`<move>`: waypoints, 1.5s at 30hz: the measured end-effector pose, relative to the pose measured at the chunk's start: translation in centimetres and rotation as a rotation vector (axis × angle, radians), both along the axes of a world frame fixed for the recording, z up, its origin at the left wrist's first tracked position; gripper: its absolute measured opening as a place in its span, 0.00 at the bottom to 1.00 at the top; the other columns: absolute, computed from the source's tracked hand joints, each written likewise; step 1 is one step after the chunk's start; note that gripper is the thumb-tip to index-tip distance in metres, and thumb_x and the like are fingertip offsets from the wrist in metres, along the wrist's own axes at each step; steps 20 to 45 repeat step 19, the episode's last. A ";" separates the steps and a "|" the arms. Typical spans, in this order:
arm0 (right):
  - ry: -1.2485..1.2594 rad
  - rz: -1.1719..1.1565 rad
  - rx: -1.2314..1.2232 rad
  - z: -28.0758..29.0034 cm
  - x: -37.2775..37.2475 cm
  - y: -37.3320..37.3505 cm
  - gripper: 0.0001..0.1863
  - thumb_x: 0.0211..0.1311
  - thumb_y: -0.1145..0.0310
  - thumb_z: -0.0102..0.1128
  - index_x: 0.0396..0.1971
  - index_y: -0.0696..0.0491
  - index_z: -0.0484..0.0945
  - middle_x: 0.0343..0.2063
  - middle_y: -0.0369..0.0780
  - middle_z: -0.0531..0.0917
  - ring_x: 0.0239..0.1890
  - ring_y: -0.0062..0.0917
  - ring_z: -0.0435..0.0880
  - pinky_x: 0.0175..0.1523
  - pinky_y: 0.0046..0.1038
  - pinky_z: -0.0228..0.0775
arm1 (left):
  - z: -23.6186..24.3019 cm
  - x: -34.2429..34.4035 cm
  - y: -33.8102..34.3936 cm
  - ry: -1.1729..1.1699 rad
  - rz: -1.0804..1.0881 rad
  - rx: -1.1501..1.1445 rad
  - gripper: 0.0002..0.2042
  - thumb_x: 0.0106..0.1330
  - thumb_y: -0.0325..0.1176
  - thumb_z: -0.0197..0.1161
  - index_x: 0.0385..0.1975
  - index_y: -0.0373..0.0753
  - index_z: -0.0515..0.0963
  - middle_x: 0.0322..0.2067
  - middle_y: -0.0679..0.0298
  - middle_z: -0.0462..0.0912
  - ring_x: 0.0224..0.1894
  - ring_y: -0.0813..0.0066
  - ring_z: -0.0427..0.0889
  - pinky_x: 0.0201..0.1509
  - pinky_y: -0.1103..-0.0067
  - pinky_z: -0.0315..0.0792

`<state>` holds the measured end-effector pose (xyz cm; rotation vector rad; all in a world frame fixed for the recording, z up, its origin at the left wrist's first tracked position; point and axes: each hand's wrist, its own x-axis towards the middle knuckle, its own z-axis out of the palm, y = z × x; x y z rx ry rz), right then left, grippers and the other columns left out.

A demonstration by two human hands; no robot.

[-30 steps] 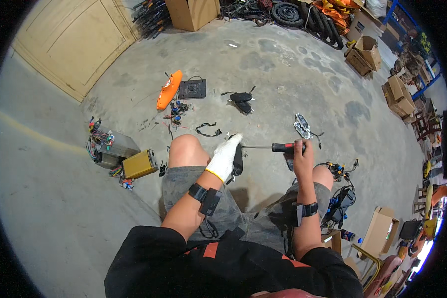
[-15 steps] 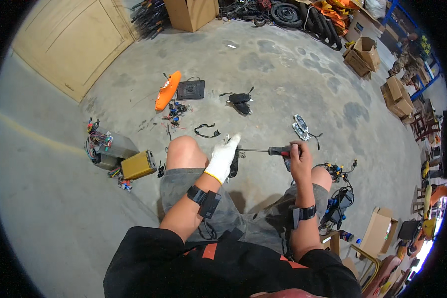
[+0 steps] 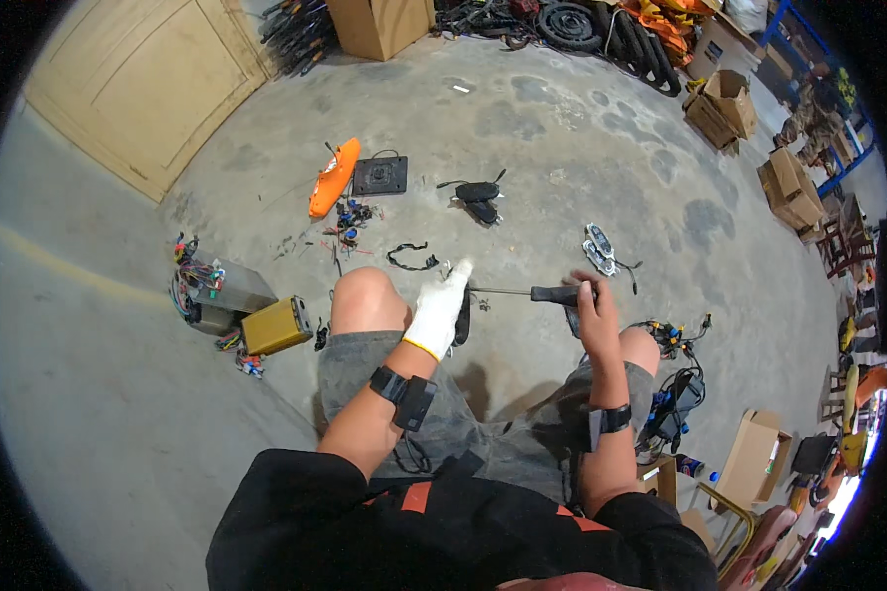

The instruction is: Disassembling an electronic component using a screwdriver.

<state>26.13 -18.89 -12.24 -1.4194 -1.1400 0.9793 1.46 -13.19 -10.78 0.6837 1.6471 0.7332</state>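
My left hand, in a white work glove, is closed on a dark elongated part; the glove hides most of it. My bare right hand holds the handle end of a screwdriver, its fingers partly raised. The screwdriver lies level, its shaft reaching left to the dark part; the tip's exact contact is too small to make out. Behind the left hand, a short black cable rests on the floor. Past the right hand lies a pair of silver oval parts with a cable.
Ahead lie black oval parts, a black square panel, an orange cover and loose wires. Left stand a gold metal box and a grey box. Cables and a flat carton are at right.
The screwdriver has turned about its shaft, and the fingers of my right hand have shifted on its handle. My left hand has moved only slightly.
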 end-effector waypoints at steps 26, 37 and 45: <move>0.452 0.228 0.073 2.0 0.2 -0.6 0.37 0.63 0.68 0.63 0.68 0.57 0.55 0.69 0.49 0.60 0.67 0.45 0.68 0.68 0.39 0.60 | -2.7 -0.6 0.4 -0.275 -0.037 0.021 0.31 0.59 0.57 0.66 0.52 0.35 0.79 0.40 0.57 0.83 0.38 0.70 0.81 0.41 0.73 0.74; 0.452 0.228 0.073 2.0 0.2 -0.6 0.37 0.63 0.68 0.63 0.68 0.57 0.55 0.69 0.49 0.60 0.67 0.45 0.68 0.68 0.39 0.60 | -2.7 -0.6 0.4 -0.275 -0.037 0.021 0.31 0.59 0.57 0.66 0.52 0.35 0.79 0.40 0.57 0.83 0.38 0.70 0.81 0.41 0.73 0.74; 0.452 0.228 0.073 2.0 0.2 -0.6 0.37 0.63 0.68 0.63 0.68 0.57 0.55 0.69 0.49 0.60 0.67 0.45 0.68 0.68 0.39 0.60 | -2.7 -0.6 0.4 -0.275 -0.037 0.021 0.31 0.59 0.57 0.66 0.52 0.35 0.79 0.40 0.57 0.83 0.38 0.70 0.81 0.41 0.73 0.74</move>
